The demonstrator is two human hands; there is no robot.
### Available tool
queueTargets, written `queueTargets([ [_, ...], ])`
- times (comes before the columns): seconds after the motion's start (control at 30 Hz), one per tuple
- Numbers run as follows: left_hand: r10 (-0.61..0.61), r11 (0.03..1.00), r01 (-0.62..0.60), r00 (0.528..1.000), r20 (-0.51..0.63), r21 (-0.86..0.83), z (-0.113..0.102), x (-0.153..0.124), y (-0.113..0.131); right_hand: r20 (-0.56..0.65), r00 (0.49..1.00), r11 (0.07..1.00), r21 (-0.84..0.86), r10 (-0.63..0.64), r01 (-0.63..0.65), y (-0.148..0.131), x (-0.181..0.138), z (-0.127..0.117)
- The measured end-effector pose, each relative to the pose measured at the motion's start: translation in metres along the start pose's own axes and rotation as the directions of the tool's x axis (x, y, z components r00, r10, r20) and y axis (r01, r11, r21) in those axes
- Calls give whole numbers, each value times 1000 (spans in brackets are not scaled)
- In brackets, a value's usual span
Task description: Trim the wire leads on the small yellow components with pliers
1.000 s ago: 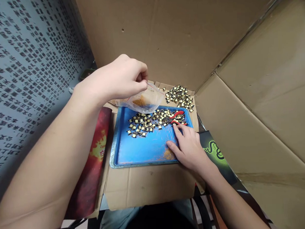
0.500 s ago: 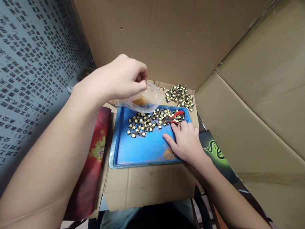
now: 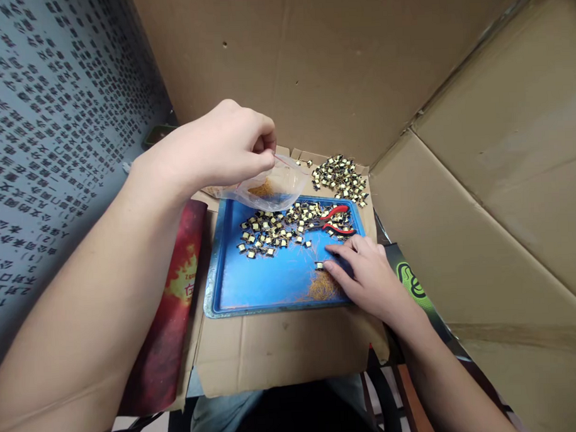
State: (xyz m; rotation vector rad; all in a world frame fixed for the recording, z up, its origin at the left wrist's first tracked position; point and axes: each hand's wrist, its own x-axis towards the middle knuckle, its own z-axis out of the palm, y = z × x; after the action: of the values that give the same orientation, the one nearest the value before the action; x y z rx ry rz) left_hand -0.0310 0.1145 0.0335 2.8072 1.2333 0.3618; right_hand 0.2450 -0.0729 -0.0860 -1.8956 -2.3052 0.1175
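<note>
My left hand (image 3: 241, 145) is closed in a pinch on the rim of a clear zip bag (image 3: 294, 184) held over the tray's far edge. Orange-brown wire clippings (image 3: 263, 188) lie inside it. Over the right side of the blue tray (image 3: 252, 283), my right hand (image 3: 365, 273) has thumb and forefinger apart. A single small coil part (image 3: 319, 265), yellow and black, lies at its thumb tip. Just below is a heap of wire clippings (image 3: 323, 285). Red-handled pliers (image 3: 335, 210) rest among many similar coil parts (image 3: 269, 229) in the tray's far half.
Behind the tray, a second pile of coil parts (image 3: 341, 179) sits on the cardboard sheet (image 3: 274, 352). Tall cardboard walls (image 3: 311, 64) close off the back and right. A red printed mat (image 3: 155, 346) lies left, a black-and-green one (image 3: 416, 284) right.
My right hand has come away from the pliers toward me, to beside the clippings heap. A lone coil part now shows at its thumb. My left hand stays on the bag.
</note>
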Motion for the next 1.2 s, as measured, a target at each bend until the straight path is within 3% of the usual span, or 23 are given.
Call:
queueTargets([
  [0.17, -1, 1000, 1, 1000, 6, -27, 0, 0, 0, -39, 995, 993, 58, -97, 99, 0, 8, 11],
  [0.33, 11, 999, -11, 1000, 4, -36, 0, -1, 0, -4, 993, 990, 71, -119, 119, -3, 15, 15],
  [0.6, -8, 999, 8, 1000, 10, -42, -1, -1, 0, -29, 996, 924, 373, -80, 85, 5, 25, -7],
  [0.7, -17, 997, 18, 1000, 12, -76, 1, 2, 1, -160, 981, 904, 394, -108, 164, -3, 41, -23],
  [0.8, -9, 996, 11, 1000, 21, -85, 4, 4, 2, -327, 945, 886, 433, -13, 163, -2, 50, -34],
  [0.87, -6, 993, 9, 1000, 23, -114, 6, 6, 2, -280, 960, 910, 399, 7, 110, 8, 47, -37],
  [0.93, -7, 990, 9, 1000, 17, -141, 7, 6, 1, -36, 998, 950, 307, -51, 60, 21, 37, -34],
  [1.0, -5, 991, 7, 1000, 15, -134, 7, 6, 1, 120, 990, 980, 190, -79, 56, 33, 28, -27],
  [1.2, -5, 999, 6, 1000, 27, -43, 2, 3, 3, 62, 997, 998, 59, -36, 32, 32, 22, -12],
])
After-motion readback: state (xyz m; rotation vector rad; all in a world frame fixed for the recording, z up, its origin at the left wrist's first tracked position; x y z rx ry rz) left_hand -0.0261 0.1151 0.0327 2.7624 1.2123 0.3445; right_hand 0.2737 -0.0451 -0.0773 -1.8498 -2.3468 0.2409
